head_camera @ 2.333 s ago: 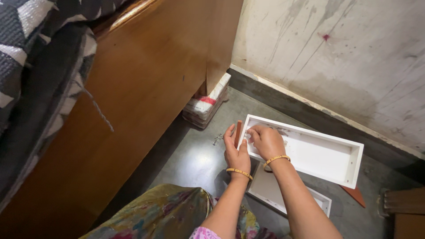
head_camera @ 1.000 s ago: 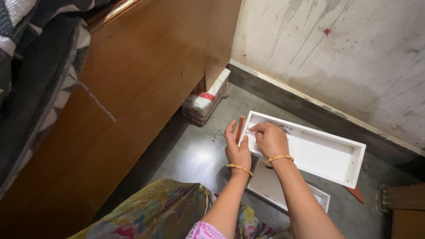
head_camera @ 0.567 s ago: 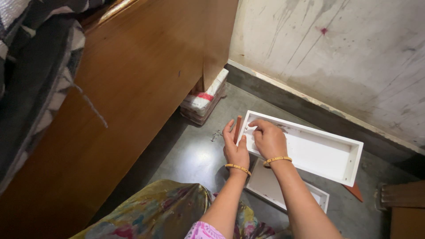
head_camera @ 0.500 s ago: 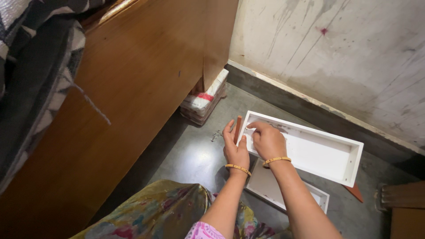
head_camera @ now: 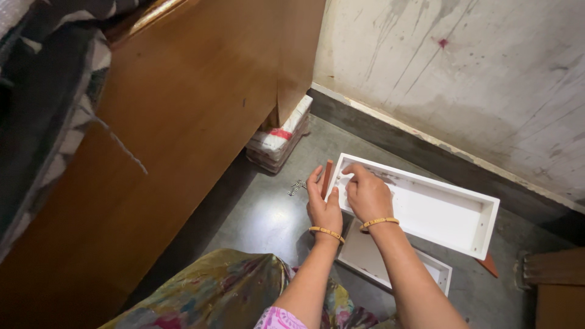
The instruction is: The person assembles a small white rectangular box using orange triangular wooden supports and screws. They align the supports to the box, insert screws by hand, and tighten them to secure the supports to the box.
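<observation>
A white open box frame (head_camera: 454,210) is laid on the grey floor (head_camera: 256,210), its long axis running from the wooden cabinet (head_camera: 201,122) toward the right. Its near end is gripped by the left hand (head_camera: 323,204) outside; the right hand (head_camera: 367,195) is curled inside. Small screws (head_camera: 297,186) lie just left.

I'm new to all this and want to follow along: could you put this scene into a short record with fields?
setting: grey floor between a wooden cabinet and a stained wall
left hand: against the outer end of a white box frame, fingers by a thin brown strip
right hand: fingertips inside the frame's near corner
under the frame: a second white panel
nearby: small metal bits; a wrapped stack below the cabinet
wrists: gold bangles
</observation>
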